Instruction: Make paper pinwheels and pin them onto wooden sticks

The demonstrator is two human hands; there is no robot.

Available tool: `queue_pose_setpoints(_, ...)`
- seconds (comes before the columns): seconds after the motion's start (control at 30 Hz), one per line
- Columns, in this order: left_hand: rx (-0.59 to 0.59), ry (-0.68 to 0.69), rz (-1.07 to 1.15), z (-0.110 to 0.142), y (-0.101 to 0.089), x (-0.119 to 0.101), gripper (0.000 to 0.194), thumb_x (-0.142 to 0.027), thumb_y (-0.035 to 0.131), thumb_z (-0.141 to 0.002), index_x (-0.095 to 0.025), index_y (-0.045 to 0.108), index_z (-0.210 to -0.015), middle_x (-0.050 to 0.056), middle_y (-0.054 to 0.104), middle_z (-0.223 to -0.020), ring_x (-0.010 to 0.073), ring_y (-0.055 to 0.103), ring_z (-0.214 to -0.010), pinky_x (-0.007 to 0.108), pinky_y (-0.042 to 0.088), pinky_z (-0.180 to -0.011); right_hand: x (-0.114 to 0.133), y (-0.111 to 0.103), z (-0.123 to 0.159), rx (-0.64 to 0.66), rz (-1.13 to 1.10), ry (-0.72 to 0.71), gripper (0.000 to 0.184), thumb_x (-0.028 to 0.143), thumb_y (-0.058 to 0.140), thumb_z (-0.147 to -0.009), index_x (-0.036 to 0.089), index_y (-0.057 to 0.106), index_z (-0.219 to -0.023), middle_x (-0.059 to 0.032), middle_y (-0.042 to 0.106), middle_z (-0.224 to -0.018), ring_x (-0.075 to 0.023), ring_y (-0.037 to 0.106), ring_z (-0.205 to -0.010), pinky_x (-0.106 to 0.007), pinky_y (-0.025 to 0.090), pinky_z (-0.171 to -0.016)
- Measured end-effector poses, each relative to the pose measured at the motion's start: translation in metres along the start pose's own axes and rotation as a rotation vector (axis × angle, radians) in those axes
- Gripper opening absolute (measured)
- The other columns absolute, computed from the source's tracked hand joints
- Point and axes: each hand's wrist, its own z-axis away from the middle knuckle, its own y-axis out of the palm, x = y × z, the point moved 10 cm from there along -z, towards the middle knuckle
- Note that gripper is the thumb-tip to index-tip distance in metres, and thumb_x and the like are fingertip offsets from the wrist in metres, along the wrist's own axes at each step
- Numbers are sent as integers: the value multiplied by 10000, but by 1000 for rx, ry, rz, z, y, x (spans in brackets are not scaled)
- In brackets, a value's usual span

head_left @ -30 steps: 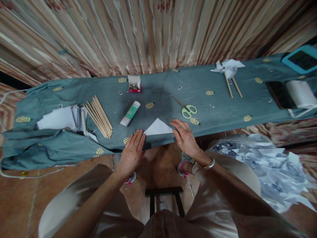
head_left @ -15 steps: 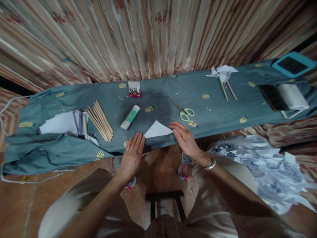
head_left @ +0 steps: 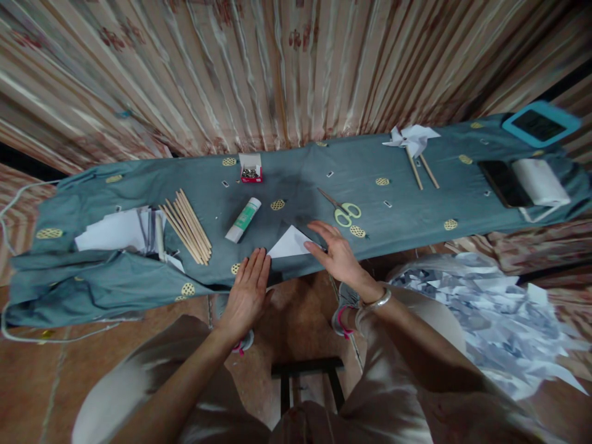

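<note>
A folded white paper triangle (head_left: 287,244) lies near the front edge of a table draped in blue-grey cloth (head_left: 139,185). My left hand (head_left: 247,293) lies flat with fingers together, its tips touching the triangle's left corner. My right hand (head_left: 335,253) is open with fingers spread, pressing on the triangle's right part and covering that corner. Green-handled scissors (head_left: 345,209) lie just beyond my right hand, and a glue stick (head_left: 243,219) lies beyond my left hand.
A bundle of wooden sticks (head_left: 185,222) and loose white paper (head_left: 118,229) lie at the left. A small red box of pins (head_left: 250,168) sits at the back. Paper pinwheels on sticks (head_left: 413,143), a phone (head_left: 504,183) and a tablet (head_left: 540,123) are at the right. Paper scraps (head_left: 490,308) fill a bag beside my knee.
My right hand has slid left across the triangle, now covering its right corner. My left hand has stayed in place. The view shifted slightly.
</note>
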Motion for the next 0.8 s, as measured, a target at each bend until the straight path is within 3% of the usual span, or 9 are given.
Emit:
queue_pose_setpoints(0.23, 19, -14, 69, 2, 4, 3, 746, -169, 495, -910, -79, 112, -1545, 238, 272, -1564, 324, 184, -1483, 550, 274, -1171, 1, 18, -5, 24, -53, 31, 261, 256, 650, -814, 214, 662, -1072, -112, 615, -1312, -261, 561, -1225, -452, 407, -1063)
queue_pose_setpoints(0.4, -33, -67, 253, 0, -8, 10, 649, -237, 529, -923, -124, 277, -1511, 214, 341, -1543, 318, 277, -1457, 549, 275, -1172, -5, 12, -6, -43, -236, 117, 33, 235, 640, -789, 217, 646, -815, -100, 663, -1230, -245, 622, -1152, -434, 425, -1042)
queue_pose_setpoints(0.53, -142, -315, 696, -6, -17, 34, 627, -353, 572, -916, -191, 350, -1480, 161, 392, -1531, 279, 359, -1425, 505, 268, -1185, 17, 0, -8, -74, -243, 53, 43, 233, 623, -816, 222, 663, -801, -88, 608, -1312, -234, 575, -1228, -416, 413, -1063)
queue_pose_setpoints(0.67, -334, -653, 1392, -12, -8, 58, 703, -499, 666, -819, -199, 430, -1410, 142, 504, -1451, 269, 487, -1337, 462, 306, -1171, 52, -6, -7, -73, -181, -80, 74, 218, 601, -849, 231, 672, -838, -74, 548, -1385, -226, 512, -1297, -428, 400, -1079)
queue_pose_setpoints(0.8, -277, -861, 1950, -28, 12, 49, 561, -550, 722, -729, -206, 597, -1154, 81, 714, -1115, 256, 672, -1071, 476, 449, -1055, 75, 2, -4, -33, -83, -182, 119, 220, 558, -892, 245, 672, -868, -63, 522, -1414, -231, 481, -1318, -470, 387, -1087)
